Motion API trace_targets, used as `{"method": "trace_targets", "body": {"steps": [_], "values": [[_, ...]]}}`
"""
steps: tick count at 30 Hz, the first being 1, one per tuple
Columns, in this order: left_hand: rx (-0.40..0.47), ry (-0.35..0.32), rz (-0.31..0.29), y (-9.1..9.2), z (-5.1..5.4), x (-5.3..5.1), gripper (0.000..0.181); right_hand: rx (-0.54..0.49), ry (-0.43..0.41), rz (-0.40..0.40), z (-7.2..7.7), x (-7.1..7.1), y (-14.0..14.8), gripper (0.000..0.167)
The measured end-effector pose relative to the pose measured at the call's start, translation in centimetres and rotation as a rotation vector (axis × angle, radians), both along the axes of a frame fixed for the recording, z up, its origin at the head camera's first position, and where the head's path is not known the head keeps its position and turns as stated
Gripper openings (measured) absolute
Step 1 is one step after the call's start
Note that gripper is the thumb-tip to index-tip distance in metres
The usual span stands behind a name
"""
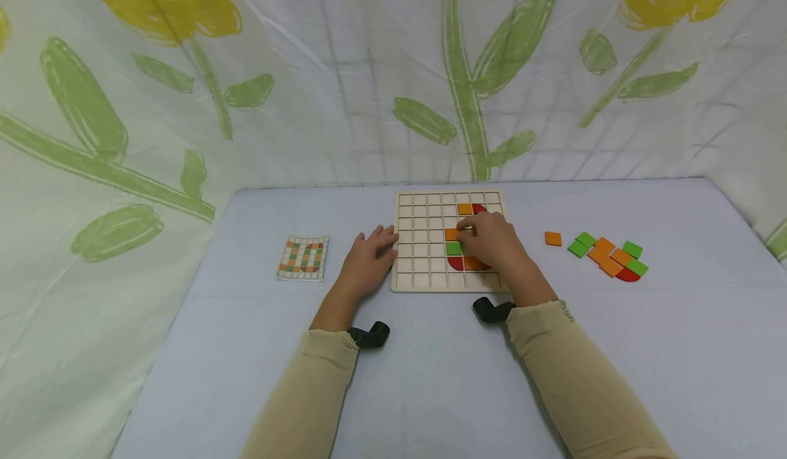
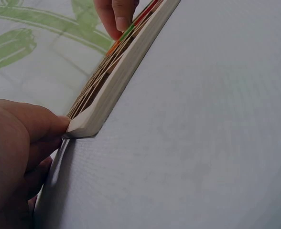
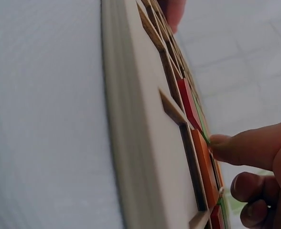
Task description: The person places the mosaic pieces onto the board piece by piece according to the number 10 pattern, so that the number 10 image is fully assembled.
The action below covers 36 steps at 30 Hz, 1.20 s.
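A wooden grid board (image 1: 421, 280) lies flat, with orange, green and red pieces set in cells of its right half. My left hand (image 1: 367, 262) rests at the board's left edge, its fingers loosely extended and touching the rim. My right hand (image 1: 494, 242) is over the right half; its thumb and index fingertips are down at the cells beside an orange piece (image 1: 451, 234) and a green piece (image 1: 453, 248). Whether a piece is between those fingertips cannot be told. In the right wrist view the thumb touches near an orange piece (image 3: 205, 169) and a red piece (image 3: 189, 102).
A small pattern card (image 1: 302, 258) lies left of the board. To the right are a single orange square (image 1: 553, 239) and a loose group of green, orange and red pieces (image 1: 622, 257). A flowered curtain (image 1: 295, 104) hangs behind the table.
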<state>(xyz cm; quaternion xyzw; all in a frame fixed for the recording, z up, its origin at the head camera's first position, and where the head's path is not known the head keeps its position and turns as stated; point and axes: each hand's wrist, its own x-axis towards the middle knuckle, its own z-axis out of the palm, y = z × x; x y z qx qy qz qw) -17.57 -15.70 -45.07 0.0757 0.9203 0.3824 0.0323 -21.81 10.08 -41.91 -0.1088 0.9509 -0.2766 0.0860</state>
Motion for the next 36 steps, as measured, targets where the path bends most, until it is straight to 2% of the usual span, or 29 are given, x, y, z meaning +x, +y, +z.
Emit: {"method": "trace_targets", "body": {"steps": [6,11,19,23,28,31,36], "values": [[0.003,-0.001,0.002,0.0,0.1,0.0,0.041,-0.04,-0.027,-0.005,0.5,-0.1,1.1,0.032],[0.007,-0.006,0.0,-0.1,0.2,0.1,0.041,-0.06,-0.069,-0.053,1.0,-0.5,3.7,0.04],[0.001,-0.015,-0.006,-0.3,0.3,0.2,0.042,0.011,-0.092,-0.232,1.7,-0.5,8.7,0.049],[-0.001,-0.014,-0.008,-0.3,0.3,0.2,0.042,0.051,-0.153,-0.319,2.1,-0.4,10.6,0.056],[0.007,-0.015,-0.008,-0.3,0.3,0.2,0.042,0.018,-0.201,-0.317,2.3,-0.3,11.5,0.059],[0.01,-0.013,-0.009,-0.2,0.3,0.2,0.042,-0.013,-0.189,-0.31,2.1,-0.4,11.3,0.057],[0.027,-0.01,-0.014,0.0,0.3,0.1,0.042,-0.111,-0.122,-0.312,1.4,-0.6,10.7,0.049]]}}
